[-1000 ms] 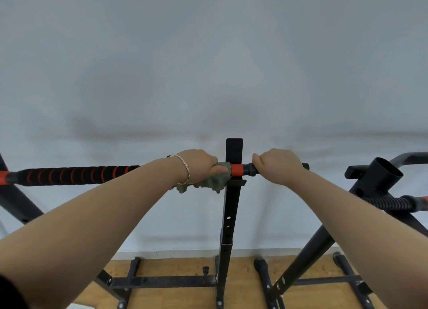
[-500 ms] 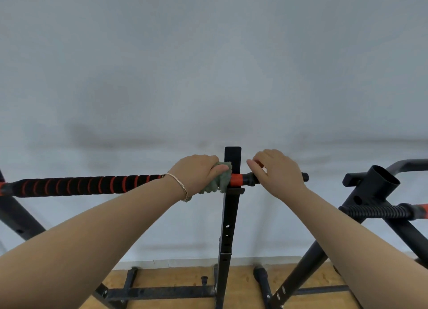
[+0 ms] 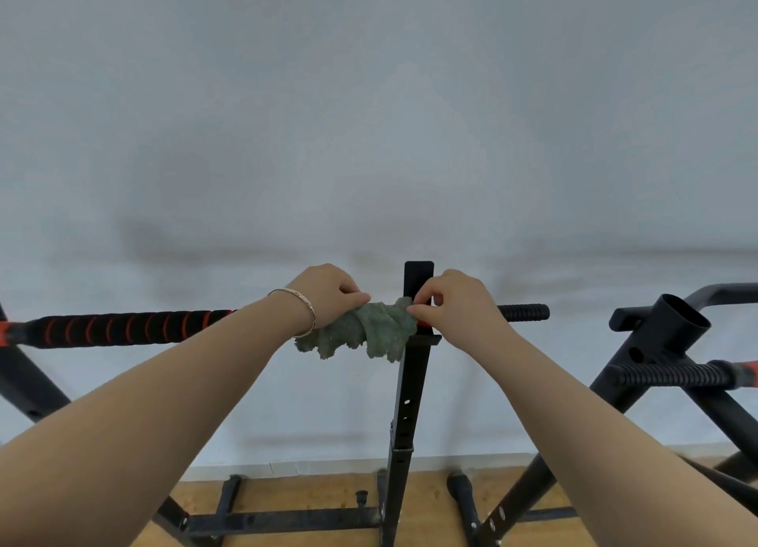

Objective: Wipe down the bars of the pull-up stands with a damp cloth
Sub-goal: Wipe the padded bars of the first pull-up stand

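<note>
In the head view, both hands are meeting at the horizontal bar (image 3: 123, 327) of the nearest pull-up stand, which is showing black foam with red stripes along its left stretch. The green cloth (image 3: 369, 331) is hanging bunched over this bar close to its right end, its right edge touching the black upright post (image 3: 410, 403) that is carrying the bar. The left hand (image 3: 328, 296), with a thin bracelet (image 3: 303, 315) on the wrist, is curling its fingers over the cloth's left part and gripping it against the bar. The right hand (image 3: 455, 304) is pinching the cloth's right edge between thumb and forefinger, just in front of the post. Beyond that hand, the bar's ribbed black tip (image 3: 523, 312) is sticking out to the right. A second stand (image 3: 656, 341) is leaning well apart on the right. The stand's base (image 3: 279, 520) is resting on the wooden floor (image 3: 328, 493) against a pale wall (image 3: 369, 116).
</note>
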Tool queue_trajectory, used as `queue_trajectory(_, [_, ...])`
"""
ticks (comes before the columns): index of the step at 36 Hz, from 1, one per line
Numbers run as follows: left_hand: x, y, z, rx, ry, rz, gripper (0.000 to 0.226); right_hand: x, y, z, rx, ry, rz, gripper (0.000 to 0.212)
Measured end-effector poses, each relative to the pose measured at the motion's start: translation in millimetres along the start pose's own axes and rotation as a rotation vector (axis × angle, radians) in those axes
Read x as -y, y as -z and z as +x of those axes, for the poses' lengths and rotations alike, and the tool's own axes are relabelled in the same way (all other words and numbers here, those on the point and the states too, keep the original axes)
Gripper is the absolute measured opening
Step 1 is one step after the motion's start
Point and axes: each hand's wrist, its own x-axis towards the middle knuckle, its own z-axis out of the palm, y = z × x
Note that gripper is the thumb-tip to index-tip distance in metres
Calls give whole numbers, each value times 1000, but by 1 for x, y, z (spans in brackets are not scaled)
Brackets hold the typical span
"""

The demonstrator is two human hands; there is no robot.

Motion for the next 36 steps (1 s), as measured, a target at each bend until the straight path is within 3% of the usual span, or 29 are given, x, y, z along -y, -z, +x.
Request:
queue_trajectory(3, [-2, -2, 0, -26, -34, -49, 21, 2, 1, -2, -19, -20, 59, 8])
queue_trajectory(7, [-12, -10, -2, -194, -147, -128, 18, -5, 16, -5, -37, -111, 175, 9])
queue_trajectory(12, [-29, -25, 0, -314, -360, -122, 18, -25, 45, -10, -38, -295, 631, 7])
queue_trajectory(14, [-32, -33, 2, -308, -444, -118, 12, -35, 55, -12, -29, -338, 653, 9])
queue_trajectory(19, [-32, -40, 6, -361, -484, -65, 13, -60, 69, -13, -2, -385, 481, 11])
queue_trajectory(23, [-20, -33, 8, -409, -410, 74, 11, -72, 72, -10, -29, -380, 301, 10])
queue_trajectory(26, [-11, -25, 10, -242, -221, 237, 28, -73, 71, -7, -15, -373, 84, 9])
queue_trajectory(28, [-9, -18, 10, -46, -140, 384, 54, -70, 65, -4, 21, -371, -111, 9])
queue_trajectory(29, [-7, -15, 9, 48, -137, 458, 62, -67, 61, -4, 14, -355, -238, 10])
queue_trajectory(31, [-8, -10, 5, 182, -149, 531, 47, -59, 49, -5, -116, -226, -407, 14])
queue_trajectory(33, [-9, -7, 2, 256, -153, 500, 36, -47, 39, -8, -250, 73, -332, 15])
queue_trajectory(36, [-10, -6, -3, 276, -99, 386, 46, -30, 24, -9, -77, 427, -139, 16])
